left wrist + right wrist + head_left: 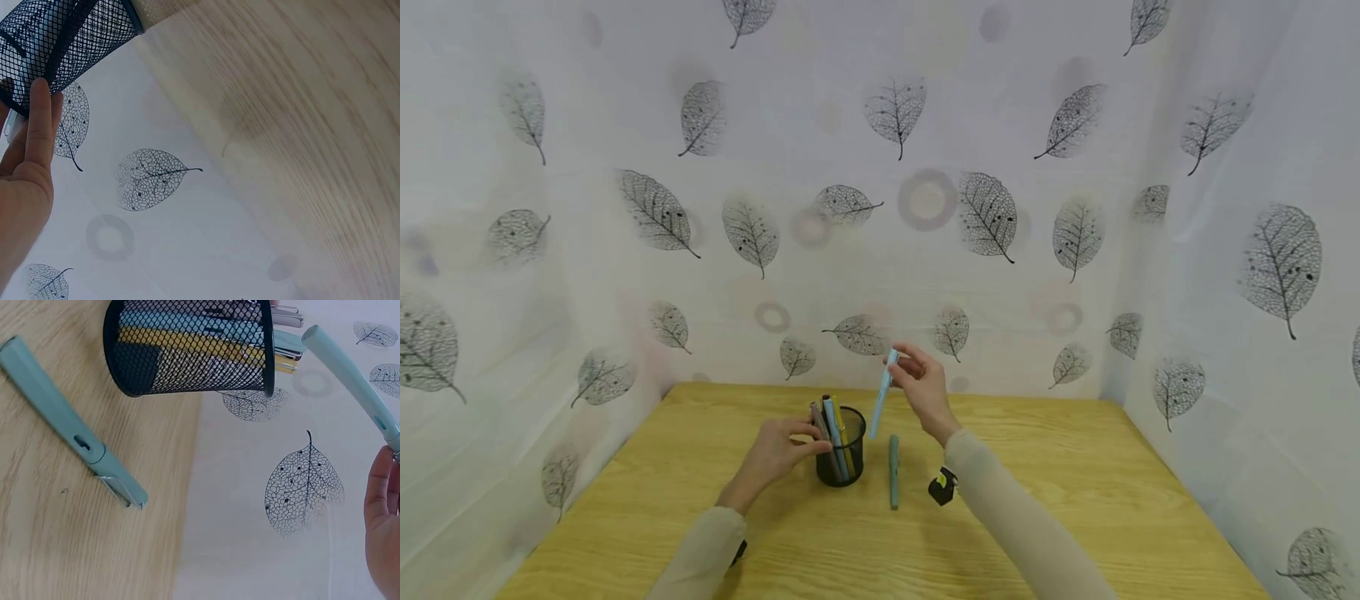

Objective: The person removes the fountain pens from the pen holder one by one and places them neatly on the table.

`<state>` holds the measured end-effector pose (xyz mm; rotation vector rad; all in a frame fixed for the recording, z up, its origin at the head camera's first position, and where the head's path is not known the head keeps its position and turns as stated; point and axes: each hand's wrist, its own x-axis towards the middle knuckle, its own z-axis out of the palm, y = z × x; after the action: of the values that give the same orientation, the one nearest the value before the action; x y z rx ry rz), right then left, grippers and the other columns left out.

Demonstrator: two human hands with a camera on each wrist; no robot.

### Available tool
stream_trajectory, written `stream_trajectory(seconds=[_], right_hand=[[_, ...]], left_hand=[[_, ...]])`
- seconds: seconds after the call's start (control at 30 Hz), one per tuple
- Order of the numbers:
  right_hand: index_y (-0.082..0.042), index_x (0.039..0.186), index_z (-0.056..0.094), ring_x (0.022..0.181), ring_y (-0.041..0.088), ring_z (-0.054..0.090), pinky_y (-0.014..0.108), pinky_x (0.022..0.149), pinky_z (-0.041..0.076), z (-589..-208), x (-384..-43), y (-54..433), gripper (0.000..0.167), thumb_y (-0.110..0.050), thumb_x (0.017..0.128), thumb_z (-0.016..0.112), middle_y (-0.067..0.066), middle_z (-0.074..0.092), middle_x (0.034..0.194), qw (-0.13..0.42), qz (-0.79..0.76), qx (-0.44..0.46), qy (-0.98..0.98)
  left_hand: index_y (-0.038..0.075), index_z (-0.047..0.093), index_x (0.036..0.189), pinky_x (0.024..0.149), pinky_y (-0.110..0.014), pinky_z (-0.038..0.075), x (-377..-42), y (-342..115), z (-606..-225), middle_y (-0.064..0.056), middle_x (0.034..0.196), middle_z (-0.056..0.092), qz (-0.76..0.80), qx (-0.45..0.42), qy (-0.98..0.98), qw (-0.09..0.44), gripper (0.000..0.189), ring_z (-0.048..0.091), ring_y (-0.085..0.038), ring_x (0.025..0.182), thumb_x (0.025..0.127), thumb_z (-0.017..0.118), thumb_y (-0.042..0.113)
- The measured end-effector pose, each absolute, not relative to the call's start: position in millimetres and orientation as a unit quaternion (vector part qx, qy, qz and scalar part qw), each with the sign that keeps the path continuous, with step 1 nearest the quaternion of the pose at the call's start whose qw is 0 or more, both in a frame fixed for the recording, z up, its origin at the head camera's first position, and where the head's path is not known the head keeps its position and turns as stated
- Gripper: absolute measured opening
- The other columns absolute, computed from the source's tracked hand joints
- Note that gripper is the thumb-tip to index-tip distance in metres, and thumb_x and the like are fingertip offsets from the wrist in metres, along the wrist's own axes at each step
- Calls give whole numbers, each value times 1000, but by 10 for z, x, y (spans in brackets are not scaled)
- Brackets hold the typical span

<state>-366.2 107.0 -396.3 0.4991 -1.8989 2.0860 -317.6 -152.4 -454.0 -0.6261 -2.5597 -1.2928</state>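
A black mesh pen cup (853,468) stands on the table, holding several pens, among them a light blue pen (832,421) and a yellow pen (840,422). My left hand (778,454) holds the cup at its left side, fingers and thumb at the rim; in the left wrist view its fingers (39,128) lie along the mesh. Right of the cup, my right hand (922,392) pinches another light blue pen (350,378) by its upper end. That pen hangs tilted above the table, lower end near the cup's rim. A blue-green pen (56,409) with a metal clip lies below it.
The wood-grain table (1037,483) reaches back to a pale curtain (880,275) printed with leaves, which also encloses both sides. A black wrist device (942,486) sits on the right sleeve (1007,500).
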Motion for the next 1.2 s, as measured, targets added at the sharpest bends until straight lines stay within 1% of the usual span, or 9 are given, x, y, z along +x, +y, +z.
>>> stream_trajectory(seconds=[0.17,0.27,0.37,0.5,0.67,0.87,1.0,1.13,1.2], right_hand=[[-6,128,61,88,14,69,45,81,61,-4029,-3635,1111,35,0,94,63,31,65,119,119,717,168,-666],[-7,128,61,95,22,70,42,79,61,-4093,-3622,1143,35,0,94,63,28,67,117,110,710,168,-675],[-3,125,61,97,26,69,38,79,61,-4160,-3619,1175,30,0,95,62,25,68,116,107,702,169,-683],[5,118,64,91,16,67,35,80,60,-4229,-3618,1204,23,-2,96,61,23,68,114,111,684,165,-702],[3,118,66,88,10,66,30,80,60,-4287,-3614,1238,24,-4,95,62,19,70,114,107,669,155,-719],[5,120,66,85,10,66,34,79,61,-4356,-3620,1303,27,-3,94,64,24,68,116,93,673,146,-719],[1,119,67,85,11,66,43,84,60,-4355,-3614,1352,28,-4,92,67,24,68,115,78,672,142,-722],[0,123,65,90,13,66,41,86,60,-4330,-3583,1411,33,-2,91,68,20,68,116,51,665,142,-732],[1,127,63,97,20,67,37,87,60,-4349,-3588,1448,37,-2,91,68,19,67,119,34,657,148,-739]], left_hand=[[19,78,84,72,-25,61,-3173,-1528,-4563,-20,126,65,-435,-213,-868,109,16,61,-39,119,80,78,34],[19,77,83,72,-26,61,-3170,-1526,-4589,-20,126,65,-435,-213,-868,111,16,61,-39,118,80,78,35],[19,77,81,72,-27,62,-3157,-1520,-4592,-21,127,64,-440,-209,-867,107,16,61,-40,118,79,79,35],[21,76,81,73,-26,61,-3147,-1515,-4578,-20,128,64,-442,-202,-868,101,14,61,-38,119,79,80,34],[20,77,82,73,-26,61,-3149,-1513,-4563,-19,129,64,-439,-201,-870,99,15,61,-38,119,79,80,34],[20,77,82,73,-27,62,-3148,-1520,-4550,-20,128,64,-438,-202,-870,101,16,62,-38,118,80,79,35],[20,77,83,74,-27,61,-3153,-1534,-4554,-19,128,64,-435,-201,-872,101,16,62,-38,119,80,79,36],[21,76,84,74,-25,61,-3168,-1542,-4564,-17,129,64,-433,-201,-873,98,16,61,-37,120,80,79,37],[22,76,84,74,-25,61,-3173,-1537,-4552,-17,129,64,-432,-201,-874,97,16,61,-36,120,80,79,37]])
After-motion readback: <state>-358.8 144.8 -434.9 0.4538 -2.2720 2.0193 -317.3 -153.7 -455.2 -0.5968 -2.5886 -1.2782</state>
